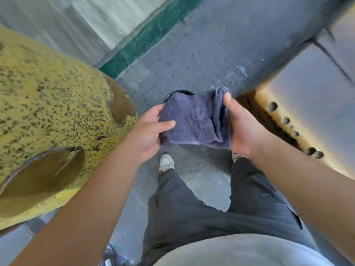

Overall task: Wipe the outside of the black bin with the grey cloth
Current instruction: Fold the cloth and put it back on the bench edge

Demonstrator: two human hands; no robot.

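Here, seen from above through a head-worn camera, a person standing on a grey concrete floor (192, 45) holds a grey cloth (194, 120) stretched between both hands at about waist height. The left hand (149, 131) pinches the cloth's left edge, its thumb lying flat across the top of the fabric and its fingers curled underneath. The right hand (240, 123) grips the right edge, where the fabric is bunched into folds; its thumb points up along the bunched part and its other fingers are hidden behind the cloth. The cloth is folded roughly square and sags slightly between the two thumbs.

Just beyond the fingertips, mostly hidden under the cloth, the curved rim of the black bin (177, 92) shows on the floor. Neither hand touches it.

Below the hands are dark trousers (211, 208) and a white shoe (166, 163). To the left of the left hand stands a large yellow speckled object with brown patches (48, 112). To the right of the right hand runs a metal surface with round holes (307, 112).
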